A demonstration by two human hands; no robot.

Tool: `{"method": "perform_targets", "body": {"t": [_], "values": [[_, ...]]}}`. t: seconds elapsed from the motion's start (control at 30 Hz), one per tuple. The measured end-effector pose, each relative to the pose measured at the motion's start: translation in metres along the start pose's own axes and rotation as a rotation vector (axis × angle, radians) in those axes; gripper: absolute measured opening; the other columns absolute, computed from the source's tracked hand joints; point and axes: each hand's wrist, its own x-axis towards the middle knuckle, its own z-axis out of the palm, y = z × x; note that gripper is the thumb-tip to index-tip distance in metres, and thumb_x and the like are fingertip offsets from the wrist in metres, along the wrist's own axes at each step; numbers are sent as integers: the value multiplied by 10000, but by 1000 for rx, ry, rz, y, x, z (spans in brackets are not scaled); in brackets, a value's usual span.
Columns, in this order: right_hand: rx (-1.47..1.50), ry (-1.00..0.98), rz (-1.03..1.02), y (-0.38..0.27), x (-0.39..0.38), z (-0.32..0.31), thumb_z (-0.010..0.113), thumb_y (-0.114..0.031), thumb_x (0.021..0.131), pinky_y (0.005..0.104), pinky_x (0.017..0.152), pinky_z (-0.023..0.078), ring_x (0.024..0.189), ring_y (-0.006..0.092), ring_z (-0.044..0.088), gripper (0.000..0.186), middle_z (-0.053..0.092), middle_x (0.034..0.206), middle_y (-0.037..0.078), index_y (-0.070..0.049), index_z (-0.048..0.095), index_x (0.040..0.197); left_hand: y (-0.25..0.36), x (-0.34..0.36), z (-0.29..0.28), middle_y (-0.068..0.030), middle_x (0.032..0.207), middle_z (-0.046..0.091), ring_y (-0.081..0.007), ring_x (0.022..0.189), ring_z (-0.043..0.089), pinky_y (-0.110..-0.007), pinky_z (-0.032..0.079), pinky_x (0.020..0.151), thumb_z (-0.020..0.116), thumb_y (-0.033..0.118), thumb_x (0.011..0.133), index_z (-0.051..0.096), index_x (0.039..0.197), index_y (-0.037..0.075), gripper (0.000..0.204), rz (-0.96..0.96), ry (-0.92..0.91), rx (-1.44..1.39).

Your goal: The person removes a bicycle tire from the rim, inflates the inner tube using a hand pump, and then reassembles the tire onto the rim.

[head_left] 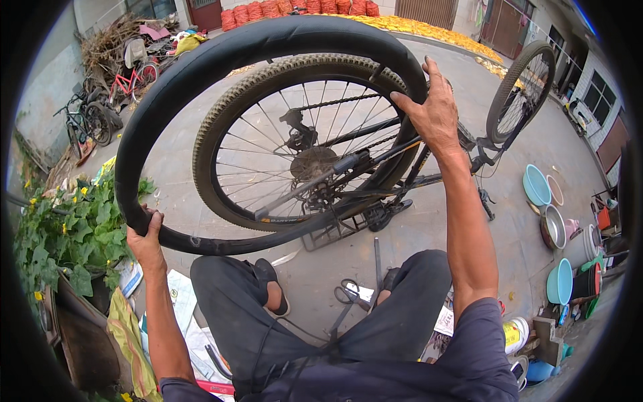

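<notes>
A black, rounded inner tube, bulging as if inflated, forms a big loop in front of me. My left hand grips its lower left side. My right hand holds the upper right side, thumb against the tube, some fingers hidden behind it. Behind the loop is an upside-down bicycle's rear wheel, with chain, derailleur and disc rotor; part of the tube crosses in front of its rim. The front wheel stands up at the right. Scissors and a long dark bar lie between my feet.
Leafy plants, papers and a sack are at lower left. Bikes and a branch pile are behind. Basins, buckets and containers line the right. Red sacks and yellow produce lie far back.
</notes>
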Motion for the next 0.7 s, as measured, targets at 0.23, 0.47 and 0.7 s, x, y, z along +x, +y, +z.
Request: {"method": "perform_targets", "body": {"t": [0.23, 0.47, 0.7], "values": [[226, -519, -18, -20, 32, 13, 730, -265, 836, 420, 764, 499, 860, 350, 653, 293, 684, 891, 159, -94, 671, 1068, -3, 9, 11, -9, 899, 617, -119, 805, 565, -273, 470, 765, 752, 51, 787, 571, 1162, 54, 415, 154, -161, 403], [371, -479, -368, -103, 12, 36, 766, -177, 752, 411, 756, 499, 846, 311, 633, 258, 641, 853, 118, -72, 617, 935, -19, 5, 32, -34, 930, 634, -144, 842, 579, -284, 474, 812, 795, 91, 760, 557, 1183, 42, 488, 197, -217, 454], [401, -555, -436, -103, -20, 51, 801, -187, 715, 411, 803, 494, 913, 321, 619, 429, 639, 951, 121, -75, 606, 1080, -21, -4, 15, -55, 823, 632, -117, 760, 562, -267, 466, 726, 752, 102, 820, 619, 1054, 51, 274, 200, -100, 568]]}}
